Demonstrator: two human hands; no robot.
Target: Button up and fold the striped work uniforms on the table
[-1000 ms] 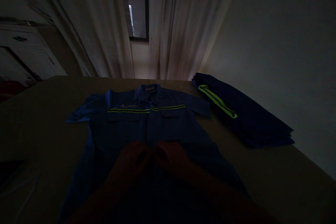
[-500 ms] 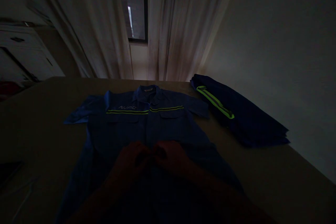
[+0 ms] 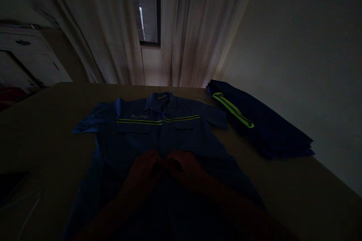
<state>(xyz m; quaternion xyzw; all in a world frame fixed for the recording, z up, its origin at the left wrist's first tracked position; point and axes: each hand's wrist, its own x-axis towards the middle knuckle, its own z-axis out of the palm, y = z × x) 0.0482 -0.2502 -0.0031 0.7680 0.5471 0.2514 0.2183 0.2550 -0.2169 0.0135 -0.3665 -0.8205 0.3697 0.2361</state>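
A blue short-sleeved work shirt [image 3: 132,141] lies front up and spread out, its collar at the far end. Yellow-edged stripes cross its chest, with white lettering above the left one. My left hand [image 3: 144,169] and my right hand [image 3: 183,167] meet over the middle of the shirt front, below the chest pockets. Both are closed, fingertips pinched together on the shirt's front opening. Deep shadow hides the exact bit of cloth or button between the fingers.
Folded dark blue clothing [image 3: 271,128] with a bright yellow-green stripe lies right of the shirt on the table [image 3: 51,120], near the wall. At the left edge are a dark flat object [image 3: 13,184] and a pale cord [image 3: 29,211]. Curtains [image 3: 110,37] hang behind.
The view has shifted slightly, moving the scene a little to the right. Both hands stay at the shirt front, with the fingers slightly repositioned.
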